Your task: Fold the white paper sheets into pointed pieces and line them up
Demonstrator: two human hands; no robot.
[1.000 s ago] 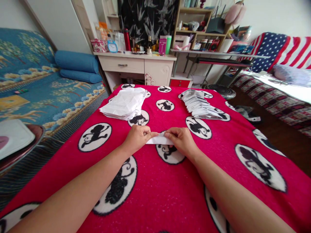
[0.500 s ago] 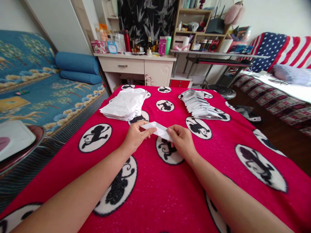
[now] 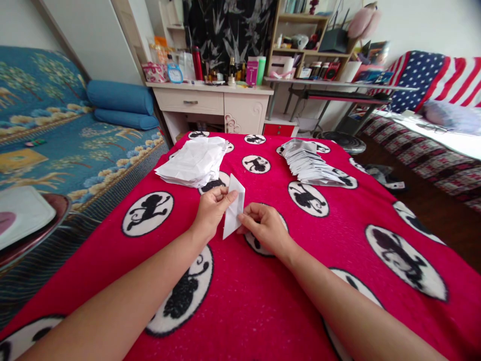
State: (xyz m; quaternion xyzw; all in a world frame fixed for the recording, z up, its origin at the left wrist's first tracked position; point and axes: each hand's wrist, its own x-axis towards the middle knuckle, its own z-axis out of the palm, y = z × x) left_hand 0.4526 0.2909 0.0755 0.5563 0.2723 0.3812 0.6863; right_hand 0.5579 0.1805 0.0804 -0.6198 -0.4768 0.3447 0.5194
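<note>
A folded white paper [image 3: 235, 200] with pointed ends stands nearly upright above the red patterned cloth [image 3: 248, 301]. My left hand [image 3: 212, 208] pinches its left side between thumb and fingers. On its lower right edge, my right hand [image 3: 265, 225] is closed with thumb and forefinger. Beyond my left hand lies a stack of creased white sheets [image 3: 195, 160]. A row of folded white papers [image 3: 310, 163], overlapping like a fan, rests at the far right of the cloth.
A tray [image 3: 56, 220] with a white board stands at the left, beside the blue sofa [image 3: 93, 145]. Past the cloth is a white cabinet [image 3: 210, 103] with bottles and boxes on top. A round black stool [image 3: 341, 142] is at the back right.
The folded paper has turned from lying sideways between my hands to nearly upright. My right hand has moved left and slightly down, closer to my left hand.
</note>
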